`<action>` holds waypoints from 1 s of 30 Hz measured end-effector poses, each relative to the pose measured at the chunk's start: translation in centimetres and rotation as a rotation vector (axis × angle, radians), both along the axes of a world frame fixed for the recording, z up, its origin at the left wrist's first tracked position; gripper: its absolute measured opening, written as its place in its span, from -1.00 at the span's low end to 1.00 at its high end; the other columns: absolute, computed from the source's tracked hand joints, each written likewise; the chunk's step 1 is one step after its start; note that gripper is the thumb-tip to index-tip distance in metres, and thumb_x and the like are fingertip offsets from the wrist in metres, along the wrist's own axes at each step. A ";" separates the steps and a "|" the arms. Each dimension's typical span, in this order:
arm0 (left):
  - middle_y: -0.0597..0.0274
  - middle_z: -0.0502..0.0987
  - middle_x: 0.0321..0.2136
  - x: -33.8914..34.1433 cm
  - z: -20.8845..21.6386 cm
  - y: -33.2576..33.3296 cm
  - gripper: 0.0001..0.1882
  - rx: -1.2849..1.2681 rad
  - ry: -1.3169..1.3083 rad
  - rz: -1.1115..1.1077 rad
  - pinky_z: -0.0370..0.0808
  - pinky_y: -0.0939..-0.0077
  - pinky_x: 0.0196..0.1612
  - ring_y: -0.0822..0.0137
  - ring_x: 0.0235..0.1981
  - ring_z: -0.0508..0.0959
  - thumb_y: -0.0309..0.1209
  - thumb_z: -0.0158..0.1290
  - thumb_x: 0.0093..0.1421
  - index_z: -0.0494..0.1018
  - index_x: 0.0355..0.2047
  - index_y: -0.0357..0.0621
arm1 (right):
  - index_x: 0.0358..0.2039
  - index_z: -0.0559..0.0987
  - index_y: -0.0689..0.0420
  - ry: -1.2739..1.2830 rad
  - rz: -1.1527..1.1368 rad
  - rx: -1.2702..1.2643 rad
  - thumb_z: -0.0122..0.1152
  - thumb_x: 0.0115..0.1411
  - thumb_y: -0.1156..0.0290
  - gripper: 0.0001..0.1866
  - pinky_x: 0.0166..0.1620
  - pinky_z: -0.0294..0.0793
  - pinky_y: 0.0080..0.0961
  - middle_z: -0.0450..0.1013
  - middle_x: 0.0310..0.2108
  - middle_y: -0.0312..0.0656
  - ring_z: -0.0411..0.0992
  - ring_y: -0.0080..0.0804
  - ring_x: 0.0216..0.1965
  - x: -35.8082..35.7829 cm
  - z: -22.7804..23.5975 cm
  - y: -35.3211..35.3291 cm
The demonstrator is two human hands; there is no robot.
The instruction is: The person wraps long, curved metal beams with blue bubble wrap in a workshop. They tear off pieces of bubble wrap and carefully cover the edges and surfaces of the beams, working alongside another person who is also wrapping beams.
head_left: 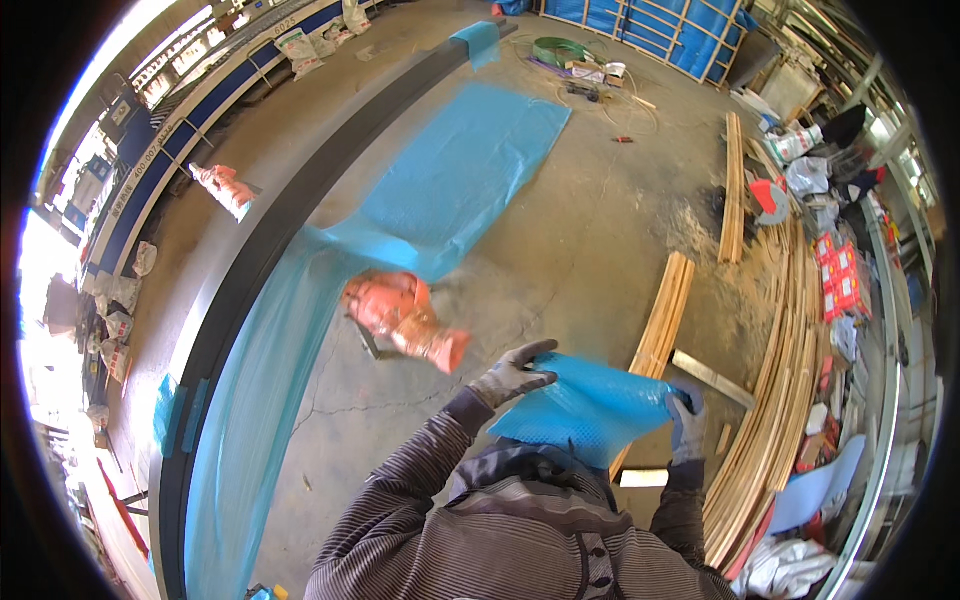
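Observation:
A piece of blue bubble wrap is stretched between my two gloved hands, close in front of my body. My left hand, in a grey glove, is closed on its upper left corner. At the other end my right hand grips the right edge, with some fingers hidden behind the sheet. To the left, a long dark beam lies on supports padded with pink wrapping. A long blue plastic sheet hangs along its near side, and a wide part spreads out to the right.
Long wooden strips lie in a pile at the right, with shorter bundles nearer the middle. A red and grey saw, sawdust and red boxes are beyond. Green coiled strapping lies at the far end.

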State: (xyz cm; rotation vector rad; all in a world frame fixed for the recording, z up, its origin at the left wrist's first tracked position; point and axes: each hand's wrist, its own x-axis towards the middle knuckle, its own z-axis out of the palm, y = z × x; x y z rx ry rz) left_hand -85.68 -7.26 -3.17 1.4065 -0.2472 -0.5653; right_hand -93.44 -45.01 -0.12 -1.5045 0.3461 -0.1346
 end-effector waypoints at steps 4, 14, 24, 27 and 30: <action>0.09 0.45 0.18 11.2 -0.4 -4.9 -0.29 0.002 0.027 -0.049 0.43 0.40 0.19 0.31 0.14 0.46 -0.35 0.29 0.20 0.28 0.30 -0.25 | -0.03 0.57 0.20 0.073 -0.056 0.108 0.28 0.14 0.62 -0.65 -0.03 0.52 -0.55 0.50 -0.15 -0.25 0.47 -0.48 -0.12 9.5 -3.2 -4.5; 0.02 0.58 -0.13 31.1 5.4 -0.3 -0.34 0.705 -0.458 0.572 0.61 0.32 -0.08 0.11 -0.10 0.62 -0.54 0.31 -0.01 0.43 0.16 -0.08 | 0.11 0.50 0.06 -0.248 0.689 -0.740 0.42 0.05 0.47 -0.44 -0.01 0.51 -0.20 0.46 -0.06 0.09 0.50 -0.01 -0.08 48.3 2.2 3.5; -0.03 0.51 -0.02 48.0 9.1 16.3 -0.73 0.842 -0.628 0.953 0.58 0.34 -0.10 0.13 -0.11 0.60 -0.46 0.33 0.00 0.59 -0.24 -0.13 | -0.02 0.60 0.04 -0.613 1.004 -1.058 0.43 0.14 0.19 -0.58 0.05 0.50 -0.27 0.45 0.05 -0.02 0.45 -0.10 0.05 80.6 7.5 26.0; -0.01 0.58 -0.22 55.3 9.7 22.4 -0.74 0.562 -0.285 0.965 0.57 0.35 -0.09 0.21 -0.19 0.59 -0.44 0.27 0.14 0.52 -0.17 -0.19 | 0.11 0.51 0.13 -0.237 1.233 -0.125 0.44 0.15 0.07 -0.40 0.10 0.48 -0.38 0.39 0.13 -0.11 0.43 -0.29 0.07 90.6 10.5 30.0; 0.06 0.60 -0.28 63.0 9.6 26.3 -0.72 0.546 -0.347 1.037 0.57 0.37 -0.09 0.28 -0.23 0.57 -0.43 0.25 0.18 0.50 -0.12 -0.23 | 0.22 0.38 0.21 -0.122 1.282 0.258 0.42 0.16 0.01 -0.24 0.12 0.46 -0.48 0.41 0.11 -0.15 0.39 -0.43 0.09 97.1 10.7 32.2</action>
